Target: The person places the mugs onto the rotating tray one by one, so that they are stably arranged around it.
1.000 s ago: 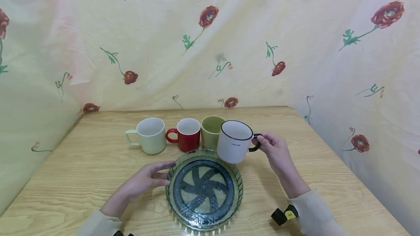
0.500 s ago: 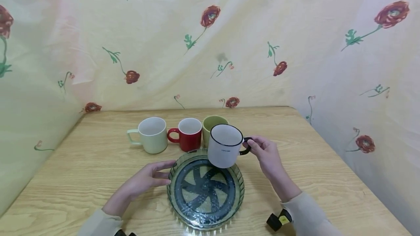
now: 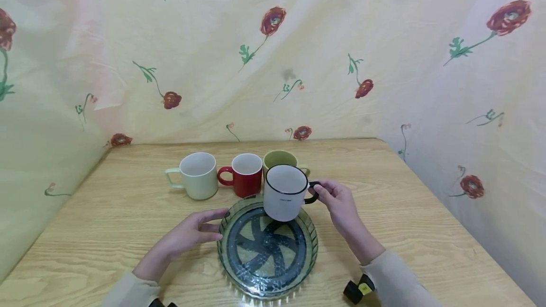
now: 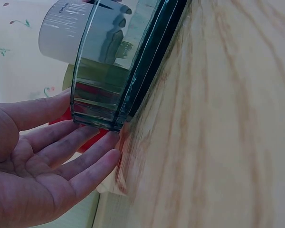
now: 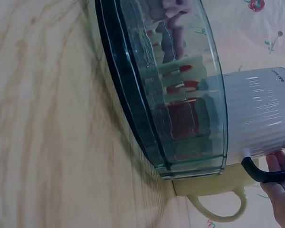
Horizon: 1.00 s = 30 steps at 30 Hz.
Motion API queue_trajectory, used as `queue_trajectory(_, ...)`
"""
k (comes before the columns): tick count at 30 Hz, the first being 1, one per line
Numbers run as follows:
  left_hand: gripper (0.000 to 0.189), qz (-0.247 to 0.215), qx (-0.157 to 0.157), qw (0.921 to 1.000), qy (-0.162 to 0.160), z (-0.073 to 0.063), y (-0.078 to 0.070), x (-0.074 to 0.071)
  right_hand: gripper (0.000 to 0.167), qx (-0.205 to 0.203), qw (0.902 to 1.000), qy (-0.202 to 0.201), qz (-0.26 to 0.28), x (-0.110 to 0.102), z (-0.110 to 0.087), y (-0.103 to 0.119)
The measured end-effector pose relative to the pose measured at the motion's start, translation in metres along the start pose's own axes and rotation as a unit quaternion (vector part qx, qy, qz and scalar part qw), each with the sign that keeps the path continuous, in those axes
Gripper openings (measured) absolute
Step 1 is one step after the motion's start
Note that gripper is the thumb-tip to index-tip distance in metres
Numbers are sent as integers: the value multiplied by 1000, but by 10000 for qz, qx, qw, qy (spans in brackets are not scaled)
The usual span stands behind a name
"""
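Note:
A white mug (image 3: 285, 198) with a black rim and black handle is upright over the far part of the round glass dish (image 3: 310, 245). My right hand (image 3: 341, 207) pinches its handle between thumb and fingers, as the right wrist view also shows. My left hand (image 3: 189, 233) lies at the left side of the dish, fingers extended. Seen from the left wrist, the fingertips (image 4: 109, 137) are right at the glass wall. Through the clear side of the dish, the mugs behind show distorted.
Behind the dish stand a pale green mug (image 3: 198, 179), a red mug (image 3: 247, 179) and an olive-green mug (image 3: 279, 157), partly hidden by the white one. They stand on a wooden table (image 3: 128, 188). A flowered cloth (image 3: 204, 60) hangs behind and at both sides.
My right hand has carried the white mug leftward and nearer, from the dish's back right edge to over its far part. The olive mug's handle has come into view. My left hand stays put.

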<state>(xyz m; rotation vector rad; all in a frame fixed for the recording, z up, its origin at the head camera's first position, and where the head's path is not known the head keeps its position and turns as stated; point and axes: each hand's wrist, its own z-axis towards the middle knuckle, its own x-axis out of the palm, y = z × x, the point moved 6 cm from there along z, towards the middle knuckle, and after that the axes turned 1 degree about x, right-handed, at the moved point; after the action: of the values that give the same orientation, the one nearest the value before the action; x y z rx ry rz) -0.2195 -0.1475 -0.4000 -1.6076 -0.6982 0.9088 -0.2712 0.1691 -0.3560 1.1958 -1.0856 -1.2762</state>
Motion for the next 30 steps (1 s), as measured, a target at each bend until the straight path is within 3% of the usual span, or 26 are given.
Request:
queue_trajectory(13, 65, -80, 40, 10000, 27, 0, 0, 1, 28, -105, 9997, 178, 87, 19, 7, 1)
queue_trajectory(22, 65, -79, 18, 10000, 38, 0, -3, 2, 22, -125, 9990, 289, 324, 27, 7, -2)
queue_trajectory(30, 65, -54, 93, 9999, 38, 0, -2, 1, 24, -148, 9987, 484, 110, 30, 5, -7)
